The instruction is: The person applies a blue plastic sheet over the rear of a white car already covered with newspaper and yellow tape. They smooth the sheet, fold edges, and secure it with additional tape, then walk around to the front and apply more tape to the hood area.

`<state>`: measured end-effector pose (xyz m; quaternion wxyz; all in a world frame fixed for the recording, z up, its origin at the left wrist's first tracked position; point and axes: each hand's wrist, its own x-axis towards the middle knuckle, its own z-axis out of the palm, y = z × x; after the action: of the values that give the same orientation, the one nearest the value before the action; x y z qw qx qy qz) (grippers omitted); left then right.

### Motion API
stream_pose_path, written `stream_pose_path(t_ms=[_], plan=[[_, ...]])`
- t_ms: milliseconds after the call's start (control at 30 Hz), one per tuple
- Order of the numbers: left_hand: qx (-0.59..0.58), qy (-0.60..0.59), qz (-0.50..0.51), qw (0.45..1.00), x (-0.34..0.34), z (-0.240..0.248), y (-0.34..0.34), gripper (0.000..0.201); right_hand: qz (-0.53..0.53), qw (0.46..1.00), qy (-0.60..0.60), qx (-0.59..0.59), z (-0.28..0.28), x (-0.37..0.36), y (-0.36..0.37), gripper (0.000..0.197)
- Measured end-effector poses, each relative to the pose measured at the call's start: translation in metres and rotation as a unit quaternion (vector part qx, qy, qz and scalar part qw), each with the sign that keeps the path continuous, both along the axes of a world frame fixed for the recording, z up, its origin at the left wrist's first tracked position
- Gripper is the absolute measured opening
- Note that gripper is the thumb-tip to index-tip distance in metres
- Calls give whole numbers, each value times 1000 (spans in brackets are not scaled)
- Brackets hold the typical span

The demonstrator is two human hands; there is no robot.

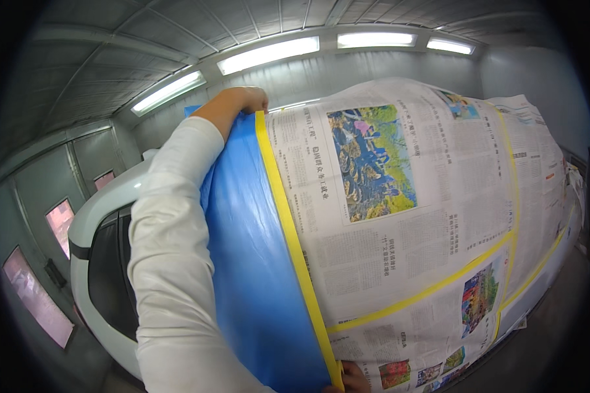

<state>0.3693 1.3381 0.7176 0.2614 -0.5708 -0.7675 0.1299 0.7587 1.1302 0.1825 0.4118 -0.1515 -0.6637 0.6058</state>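
My left hand (pixel 252 99), at the end of a white sleeve, reaches far over the top edge of the blue masking film (pixel 252 262). Its fingers are curled down beside the upper end of a yellow masking tape strip (pixel 288 229); what they grip is hidden. This strip runs along the seam between the film and the newspaper sheets (pixel 439 190) covering the car. At the bottom edge, my right hand (pixel 354 378) is partly in view, its fingers closed at the strip's lower end. Part of the film lies behind my left arm.
The white car body (pixel 85 229) with a dark side window (pixel 110 281) shows on the left. More yellow tape (pixel 426 283) crosses the newspaper. Grey walls with pinkish panes (pixel 39 295) and bright ceiling lamps (pixel 269 55) surround the car.
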Motion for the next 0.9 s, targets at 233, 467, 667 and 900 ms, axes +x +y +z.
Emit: stream_pose_path(t_ms=[233, 467, 667, 900], plan=[[60, 151, 135, 977, 48, -11, -35, 74, -3, 993, 10, -120, 4, -4, -9, 26], [205, 194, -226, 932, 148, -138, -170, 80, -11, 998, -51, -25, 44, 9, -6, 25], [183, 179, -154, 954, 154, -222, -181, 82, 54, 977, -59, -196, 4, 35, -31, 26], [176, 127, -113, 969, 181, -255, -192, 75, -72, 931, -101, -344, -175, 110, -119, 30]])
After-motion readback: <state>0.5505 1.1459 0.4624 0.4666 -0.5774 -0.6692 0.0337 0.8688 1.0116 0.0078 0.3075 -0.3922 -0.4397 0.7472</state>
